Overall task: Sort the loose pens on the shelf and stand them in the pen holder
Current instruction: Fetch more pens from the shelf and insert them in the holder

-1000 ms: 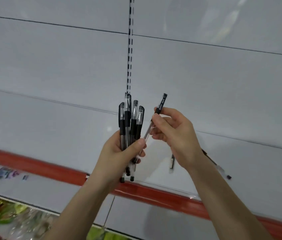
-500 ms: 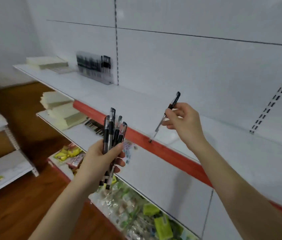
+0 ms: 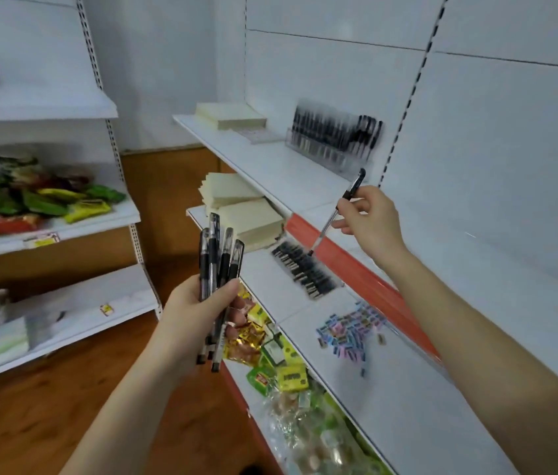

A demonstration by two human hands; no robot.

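My left grip (image 3: pixel 198 310) clasps the pen bundle (image 3: pixel 217 255), freeing my right grip (image 3: pixel 372 221) to pinch one pen (image 3: pixel 324 232), likely for the holder (image 3: pixel 332 145).

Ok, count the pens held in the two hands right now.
5. Four pens stand bunched, caps up, gripped in the left hand; a single pen is pinched slantwise in the right hand. More could be hidden within the bunch.

Bundle of clear black-capped pens (image 3: pixel 217 269) upright in the left hand (image 3: pixel 198 310), one pen (image 3: pixel 339 209) tilted, cap up, pinched in the right hand (image 3: pixel 370 221), clear pen holder (image 3: pixel 332 156) with standing black pens on the upper shelf (image 3: pixel 270 166), blurred
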